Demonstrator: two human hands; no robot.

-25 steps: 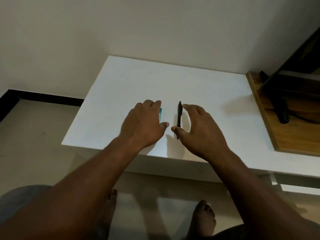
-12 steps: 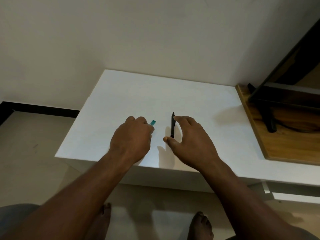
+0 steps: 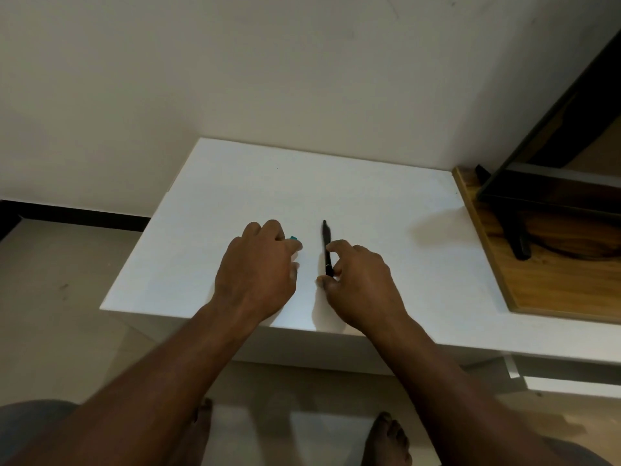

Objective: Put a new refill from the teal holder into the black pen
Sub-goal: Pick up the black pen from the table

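Observation:
A slim black pen (image 3: 326, 245) lies on the white table (image 3: 369, 203), pointing away from me. My right hand (image 3: 361, 284) curls round its near end, thumb and forefinger pinching the barrel. My left hand (image 3: 257, 274) is closed over the teal holder (image 3: 293, 237), and only a small teal corner shows past the knuckles. No refill is visible; the hand hides the rest of the holder. The two hands sit side by side near the table's front edge.
A wooden board (image 3: 551, 274) with a dark-framed object (image 3: 537, 196) on it lies at the table's right end. A pale wall stands behind. Below the table edge are the floor and my bare feet (image 3: 386, 438).
My right hand's fingers have curled from spread beside the pen to pinching it. My left hand has closed tighter over the teal holder. The camera has tilted, so the table sits lower in view.

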